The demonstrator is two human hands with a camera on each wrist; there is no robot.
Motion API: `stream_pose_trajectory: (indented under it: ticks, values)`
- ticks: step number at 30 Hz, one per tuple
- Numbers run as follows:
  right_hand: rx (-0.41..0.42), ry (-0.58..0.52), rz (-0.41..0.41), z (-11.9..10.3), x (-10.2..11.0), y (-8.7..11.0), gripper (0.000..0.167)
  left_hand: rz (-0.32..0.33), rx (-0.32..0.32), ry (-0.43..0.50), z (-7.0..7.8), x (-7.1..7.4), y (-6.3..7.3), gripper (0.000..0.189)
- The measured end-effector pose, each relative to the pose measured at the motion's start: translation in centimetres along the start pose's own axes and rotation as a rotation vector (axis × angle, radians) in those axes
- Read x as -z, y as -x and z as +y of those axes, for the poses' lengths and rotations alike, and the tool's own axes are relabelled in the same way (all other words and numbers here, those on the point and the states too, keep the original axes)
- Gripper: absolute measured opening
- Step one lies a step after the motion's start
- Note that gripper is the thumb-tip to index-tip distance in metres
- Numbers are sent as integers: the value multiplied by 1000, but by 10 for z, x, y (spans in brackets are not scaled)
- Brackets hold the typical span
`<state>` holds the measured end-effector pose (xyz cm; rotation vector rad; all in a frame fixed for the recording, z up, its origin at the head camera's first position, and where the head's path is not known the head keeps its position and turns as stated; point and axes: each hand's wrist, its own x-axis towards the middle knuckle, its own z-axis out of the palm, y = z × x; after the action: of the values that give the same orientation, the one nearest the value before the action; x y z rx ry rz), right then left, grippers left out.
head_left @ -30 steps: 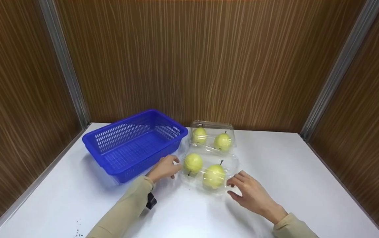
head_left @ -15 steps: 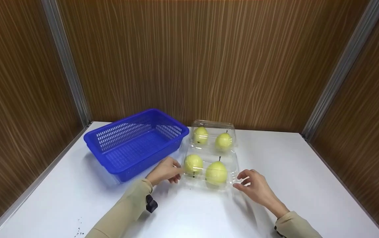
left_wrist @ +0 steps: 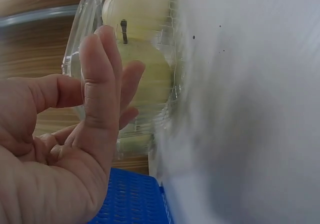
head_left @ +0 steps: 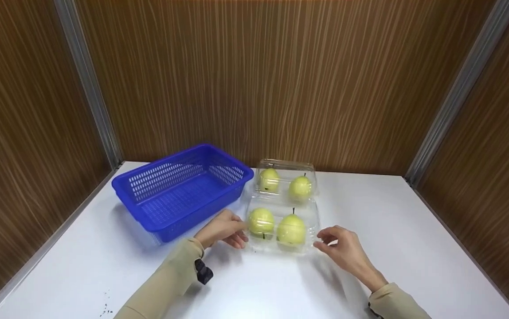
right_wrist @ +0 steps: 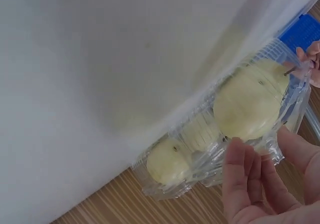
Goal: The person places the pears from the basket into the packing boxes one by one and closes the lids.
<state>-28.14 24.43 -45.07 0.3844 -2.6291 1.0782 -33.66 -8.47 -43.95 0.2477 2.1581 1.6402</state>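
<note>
Two clear plastic clamshell boxes stand one behind the other. Inside the front box (head_left: 283,208) are two yellow-green pears (head_left: 291,229) with dark stems. My left hand (head_left: 224,228) is at that box's left side, thumb and forefinger pinching its rim; in the left wrist view the thumb tip is hidden behind the forefinger. On the opposite side my right hand (head_left: 342,249) pinches the right front rim between thumb and fingers. The rear box (head_left: 283,165) also contains two pears (head_left: 300,188), and neither hand touches it.
A blue perforated plastic basket (head_left: 181,195) with nothing in it stands to the left of the boxes, close to my left hand. Wood-grain panels (head_left: 254,88) wall the white table (head_left: 245,288) at the back and sides. Small dark specks mark its front left.
My right hand has shifted slightly right to the front box's right rim. The front box's top has straightened, and the pears inside have shifted slightly. My left hand stays at the left side.
</note>
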Motion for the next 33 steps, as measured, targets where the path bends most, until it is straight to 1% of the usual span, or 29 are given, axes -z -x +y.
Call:
stream_pose_trajectory:
  ticks: [1, 3, 5, 7, 9, 11, 13, 15, 17, 18, 21, 24, 28, 33]
  values:
    - [-30, -13, -11, 0, 0, 0, 15, -5, 5, 10, 0, 0, 0, 29]
    - [-109, -100, -59, 1, 2, -1, 19, -20, 18, 38, -1, 1, 0, 31]
    - [-208, -235, -97, 2, 4, -2, 20, -37, 30, 71, -3, 2, -1, 34]
    - [-308, -368, -115, 2, 5, -3, 22, -52, 48, 104, -4, 2, -3, 38]
    - [-378, -475, -122, 2, 5, -4, 23, -58, 67, 127, -5, 3, -4, 39]
    - [-441, -515, -142, 1, 5, -6, 27, -56, 83, 150, -6, 3, -4, 39]
    - [-481, -532, -219, 1, 7, -7, 38, -56, 99, 182, -8, 3, -5, 39]
    - [-496, -550, -296, 1, 9, -9, 50, -58, 109, 219, -9, 2, -6, 42]
    - [-492, -574, -357, 1, 10, -10, 57, -71, 113, 252, -10, 2, -6, 45]
    - [-483, -589, -374, 2, 11, -11, 58, -78, 112, 265, -11, 2, -6, 46]
    - [-460, -615, -385, 3, 11, -13, 59, -95, 110, 285, -12, 1, -6, 48]
    - [-450, -620, -380, 3, 11, -14, 58, -96, 100, 301, -12, 0, -7, 45]
    - [-444, -626, -375, 4, 10, -14, 54, -81, 93, 325, -12, -2, -8, 43]
    - [-438, -644, -371, 4, 10, -14, 53, -65, 101, 318, -11, -1, -8, 44]
